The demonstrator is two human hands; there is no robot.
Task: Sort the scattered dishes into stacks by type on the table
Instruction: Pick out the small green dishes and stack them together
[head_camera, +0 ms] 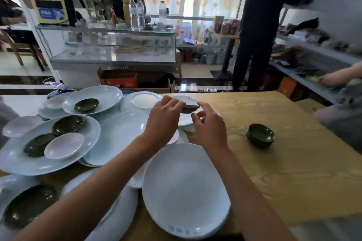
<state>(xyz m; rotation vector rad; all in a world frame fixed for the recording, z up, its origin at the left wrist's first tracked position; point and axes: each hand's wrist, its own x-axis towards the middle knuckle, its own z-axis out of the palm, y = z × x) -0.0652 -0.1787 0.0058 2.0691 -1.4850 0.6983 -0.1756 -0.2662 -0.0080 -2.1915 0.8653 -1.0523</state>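
My left hand (163, 116) grips a small dark green dish (190, 108) by its near edge, lifted above white plates at the table's middle. My right hand (209, 123) hovers just right of that dish, fingers curled and apart, holding nothing. A stack of dark green dishes (260, 135) stands alone on the wooden table (293, 172) to the right. More dark dishes (86, 104) (68, 125) (38, 145) and a small white saucer (63, 146) lie on large pale oval plates (92, 133) at the left. A big oval plate (186, 188) lies near me.
A dark dish (27, 205) rests on plates at the near left corner. Small white plates (146, 100) (19, 125) sit among the pile. Beyond the table stand a glass counter (117, 45), cardboard boxes (117, 79), a person in black (260, 25) and another person's arm (340, 76) at the right.
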